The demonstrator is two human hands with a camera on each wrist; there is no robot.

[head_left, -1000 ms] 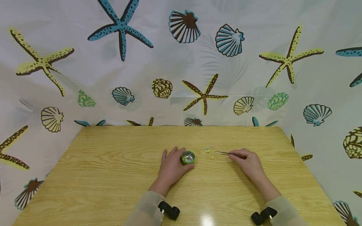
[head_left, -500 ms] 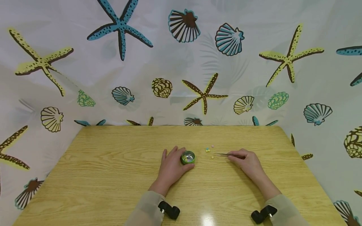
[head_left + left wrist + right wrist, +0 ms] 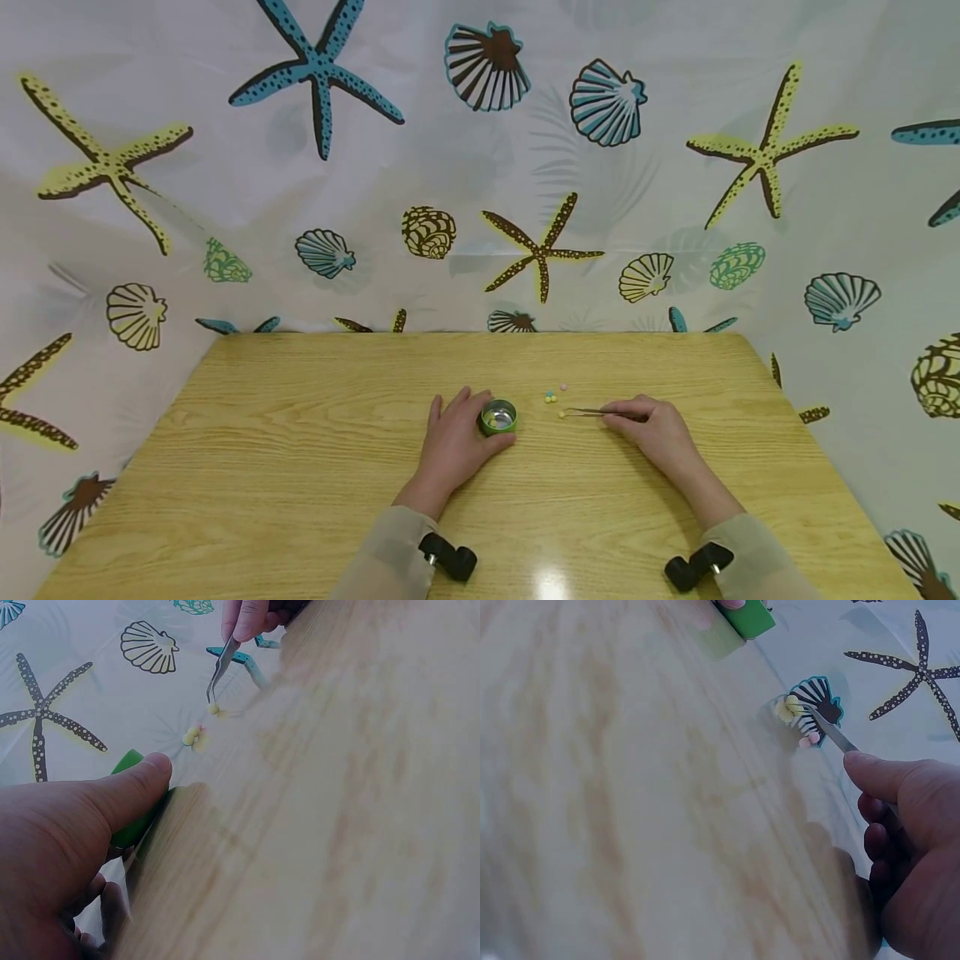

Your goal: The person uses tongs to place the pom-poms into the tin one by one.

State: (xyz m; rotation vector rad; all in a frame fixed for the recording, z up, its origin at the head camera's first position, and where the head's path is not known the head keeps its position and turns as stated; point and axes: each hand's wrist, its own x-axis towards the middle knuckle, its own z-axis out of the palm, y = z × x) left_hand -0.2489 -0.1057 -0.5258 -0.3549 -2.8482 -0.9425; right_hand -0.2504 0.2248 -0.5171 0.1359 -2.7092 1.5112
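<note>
My left hand (image 3: pixel 459 446) holds a small round green tin (image 3: pixel 498 432) on the table, thumb on its near side and fingers round its far left. Yellowish bits show inside its shiny interior. In the left wrist view the thumb presses against the green wall (image 3: pixel 135 831). My right hand (image 3: pixel 656 437) pinches slim metal tweezers (image 3: pixel 600 412) that point left. Their tips are right at a small yellow bead (image 3: pixel 562 415). Just behind lies a little cluster of yellow and blue beads (image 3: pixel 551 398), with a pink bead (image 3: pixel 564 387) farther back.
The wooden table (image 3: pixel 300 433) reaches back to a pale curtain (image 3: pixel 420 167) printed with starfish and shells, which also hangs along both sides. Black wrist cameras (image 3: pixel 447 558) sit on both sleeves.
The tweezers have moved left and slightly toward me, their tips reaching the lone yellow bead. That bead has shifted slightly. The left hand and the tin have stayed put.
</note>
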